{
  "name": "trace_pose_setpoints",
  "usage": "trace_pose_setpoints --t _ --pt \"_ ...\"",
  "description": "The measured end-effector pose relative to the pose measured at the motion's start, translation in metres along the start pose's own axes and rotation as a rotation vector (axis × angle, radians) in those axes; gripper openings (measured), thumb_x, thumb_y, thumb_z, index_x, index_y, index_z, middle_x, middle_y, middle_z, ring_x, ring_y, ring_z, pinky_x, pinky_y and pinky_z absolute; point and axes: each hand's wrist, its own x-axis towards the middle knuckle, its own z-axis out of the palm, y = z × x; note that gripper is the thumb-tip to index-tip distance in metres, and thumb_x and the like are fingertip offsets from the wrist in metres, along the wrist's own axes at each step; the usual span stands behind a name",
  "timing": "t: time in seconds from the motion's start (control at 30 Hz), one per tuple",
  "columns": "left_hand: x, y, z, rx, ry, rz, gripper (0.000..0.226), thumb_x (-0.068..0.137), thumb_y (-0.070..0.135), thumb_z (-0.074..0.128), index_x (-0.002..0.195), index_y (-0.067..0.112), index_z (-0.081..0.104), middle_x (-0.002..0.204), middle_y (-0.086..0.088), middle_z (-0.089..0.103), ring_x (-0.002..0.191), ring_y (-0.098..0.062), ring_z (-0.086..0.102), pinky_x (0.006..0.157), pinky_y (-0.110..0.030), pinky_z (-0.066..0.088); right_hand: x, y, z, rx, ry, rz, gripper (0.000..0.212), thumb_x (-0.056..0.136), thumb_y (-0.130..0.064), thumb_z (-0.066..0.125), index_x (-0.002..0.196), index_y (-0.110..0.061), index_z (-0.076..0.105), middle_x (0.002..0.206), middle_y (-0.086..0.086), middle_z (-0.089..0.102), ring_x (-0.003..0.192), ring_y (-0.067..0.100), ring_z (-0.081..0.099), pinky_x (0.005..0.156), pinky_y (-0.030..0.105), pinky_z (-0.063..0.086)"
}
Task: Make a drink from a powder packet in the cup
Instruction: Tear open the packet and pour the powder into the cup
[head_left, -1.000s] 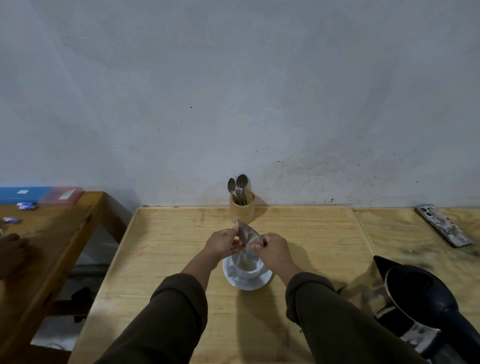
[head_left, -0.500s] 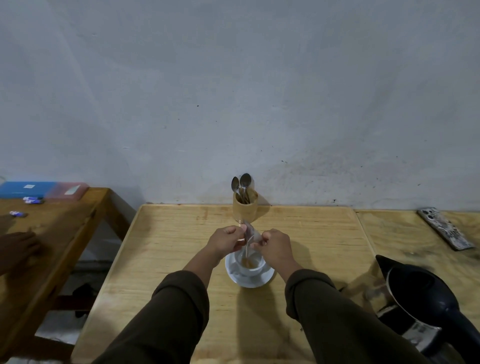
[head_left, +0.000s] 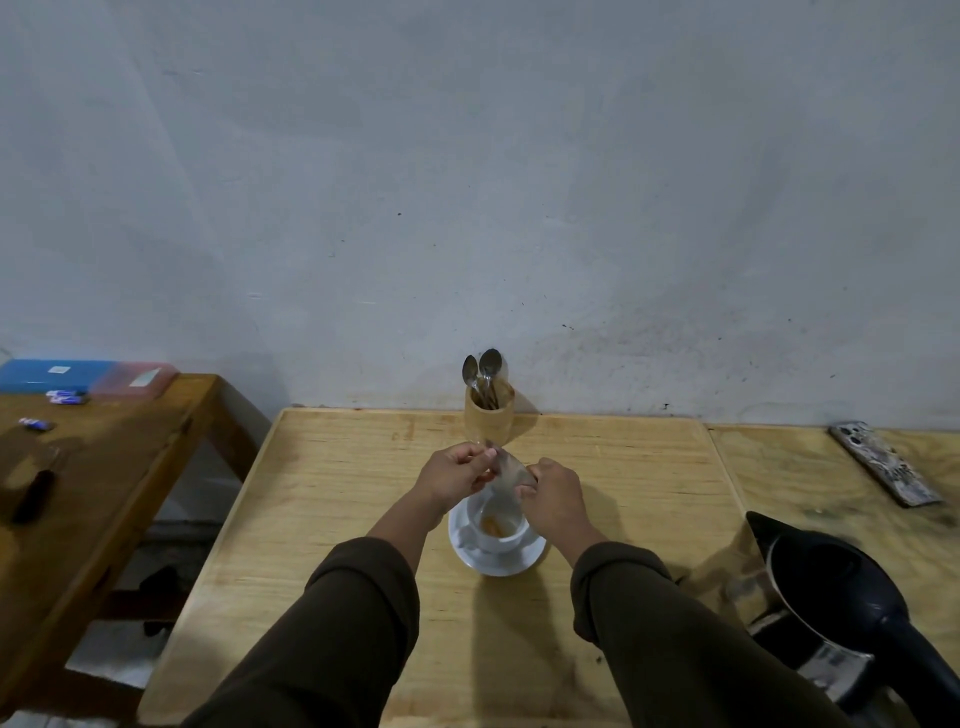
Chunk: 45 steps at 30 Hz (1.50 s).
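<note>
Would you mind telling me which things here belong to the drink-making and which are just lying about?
Job: packet held by left hand and right hand, cup, saucer, spoons, kettle.
Lying about: phone, blue box, side table.

The table (head_left: 363, 519) is pale, matt plywood with visible grain. At its 12 o'clock a smooth wooden holder (head_left: 487, 423) carries shiny metal spoons (head_left: 483, 366). The cup (head_left: 498, 530) and saucer (head_left: 498, 558) look like glossy white ceramic. The packet (head_left: 506, 475) is crinkled silvery foil. At 4 o'clock the kettle (head_left: 841, 597) is dark glossy plastic.
</note>
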Motion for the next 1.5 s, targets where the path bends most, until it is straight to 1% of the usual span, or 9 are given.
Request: trace_pose_setpoints --t 0.43,0.53,0.63,0.8,0.97,1.1,1.27,1.4,1.5 --pt "-0.005 -0.002 -0.005 0.034 -0.029 0.016 0.014 0.095 0.008 0.053 0.088 0.015 0.063 0.081 -0.001 0.064 0.071 -0.008 0.06 0.066 -0.018 0.049 -0.001 0.007 -0.005 -0.036 -0.017 -0.081 0.036 0.08 -0.02 0.067 0.053 -0.02 0.044 0.065 -0.008 0.038 0.065 0.013 0.044 0.052 0.017 0.027" --pt "-0.005 -0.002 -0.006 0.016 -0.05 -0.008 0.02 0.095 0.004 0.051 0.08 0.014 0.058 0.081 -0.004 0.063 0.075 -0.011 0.061 0.071 -0.02 0.052 -0.003 0.008 -0.008 -0.012 0.0 -0.071 0.008 0.083 -0.02 0.063 0.088 -0.015 0.066 0.087 0.0 0.049 0.086 0.021 0.054 0.069 0.023 0.038" --pt "-0.004 -0.003 -0.007 0.036 -0.067 -0.008 0.019 0.095 0.004 0.051 0.079 0.013 0.057 0.085 -0.005 0.062 0.081 -0.012 0.061 0.07 -0.016 0.055 -0.005 0.01 -0.012 -0.005 0.043 -0.094 0.061 0.083 -0.02 0.067 0.137 -0.032 0.042 0.126 0.002 0.043 0.105 0.023 0.057 0.087 0.029 0.047" --pt "-0.007 -0.002 -0.006 0.044 -0.05 0.027 0.017 0.094 0.003 0.052 0.08 0.011 0.057 0.084 -0.004 0.063 0.081 -0.011 0.061 0.07 -0.015 0.054 -0.01 0.005 -0.022 0.012 0.179 -0.071 0.095 0.076 -0.022 0.075 0.145 -0.043 0.013 0.151 0.006 0.009 0.112 0.025 0.053 0.084 0.031 0.051" --pt "-0.009 0.001 -0.01 0.024 0.021 0.106 0.024 0.093 0.0 0.053 0.081 0.017 0.064 0.086 -0.002 0.066 0.098 -0.022 0.06 0.094 -0.037 0.048 -0.005 -0.004 -0.027 0.25 0.212 0.146 0.066 0.084 0.0 0.057 0.134 -0.035 0.036 0.126 0.01 0.042 0.086 0.023 0.056 0.072 0.03 0.05" --pt "-0.013 0.003 -0.019 0.02 0.094 0.154 0.026 0.091 -0.003 0.056 0.081 0.019 0.066 0.087 0.001 0.067 0.097 -0.02 0.06 0.097 -0.036 0.048 0.0 -0.019 -0.028 0.617 0.021 0.259 0.027 0.092 -0.007 0.042 0.106 -0.019 0.062 0.087 0.011 0.063 0.063 0.019 0.061 0.061 0.029 0.055" --pt "-0.019 -0.001 -0.042 -0.015 0.158 0.133 0.032 0.09 -0.009 0.051 0.077 0.016 0.066 0.089 0.002 0.066 0.091 -0.015 0.061 0.09 -0.027 0.051 0.001 -0.045 -0.016 0.706 -0.032 0.253 0.019 0.086 -0.015 0.056 0.068 -0.014 0.063 0.069 0.008 0.065 0.064 0.023 0.063 0.068 0.034 0.052" --pt "-0.026 -0.006 -0.067 -0.101 0.18 0.06 0.039 0.09 -0.014 0.038 0.073 0.008 0.065 0.082 -0.002 0.067 0.077 -0.01 0.061 0.062 -0.007 0.054 -0.002 -0.061 0.003 0.456 -0.06 0.087 0.015 0.082 -0.011 0.058 0.084 -0.008 0.072 0.065 0.002 0.064 0.066 0.02 0.061 0.067 0.028 0.051" --pt "-0.028 -0.013 -0.088 -0.155 0.189 0.006 0.036 0.086 -0.013 0.042 0.07 0.005 0.069 0.067 -0.001 0.072 0.073 -0.017 0.064 0.064 -0.015 0.057 -0.004 -0.07 0.023 0.283 -0.114 0.017 0.025 0.08 0.001 0.054 0.098 -0.007 0.069 0.077 0.01 0.065 0.062 0.018 0.057 0.053 0.013 0.043"
